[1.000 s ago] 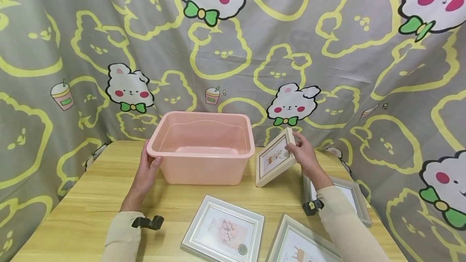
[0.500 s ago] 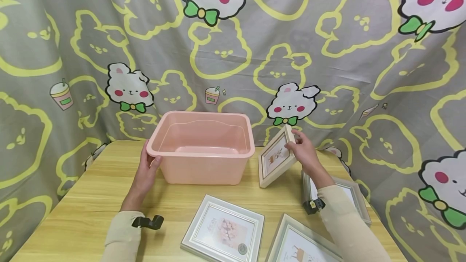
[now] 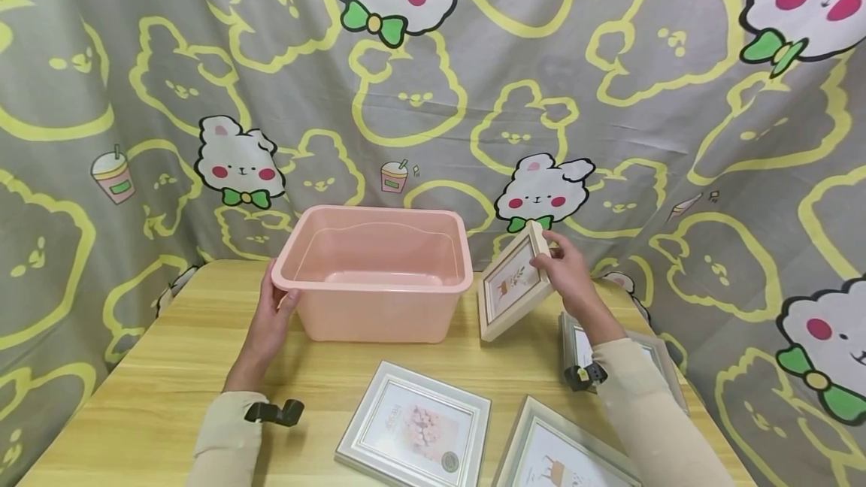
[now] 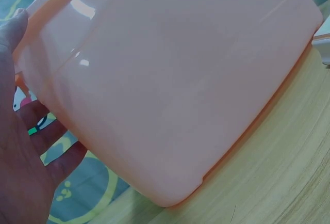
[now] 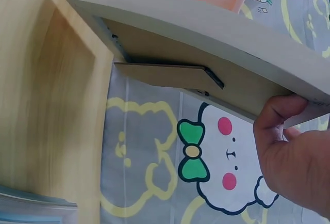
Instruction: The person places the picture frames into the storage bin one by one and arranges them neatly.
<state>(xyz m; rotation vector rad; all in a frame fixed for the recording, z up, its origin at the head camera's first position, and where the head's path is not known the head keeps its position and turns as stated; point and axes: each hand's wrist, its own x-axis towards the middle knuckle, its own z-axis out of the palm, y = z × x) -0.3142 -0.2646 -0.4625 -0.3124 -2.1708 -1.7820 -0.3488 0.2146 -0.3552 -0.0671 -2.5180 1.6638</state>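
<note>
A pink plastic bin (image 3: 379, 314) stands upright on the table, with nothing visible inside. My left hand (image 3: 269, 322) grips its left front corner at the rim; in the left wrist view, the thumb and fingers lie around that corner. To the right of the bin, my right hand (image 3: 567, 273) holds a cream picture frame (image 3: 514, 284) by its upper right edge. The frame is tilted, its floral print turned toward the bin. In the right wrist view, the brown back shows a stand flap (image 5: 160, 74) angled slightly out from the backing.
A silver picture frame (image 3: 416, 427) lies face up in front of the bin. Another pale frame (image 3: 561, 457) is at the front edge of view. Further frames (image 3: 659, 367) lie partly under the right forearm. A patterned curtain (image 3: 419, 96) hangs behind the wooden table (image 3: 169, 367).
My right hand has raised the cream frame slightly and shifted it a little away from me. The left hand and the bin stay where they were.
</note>
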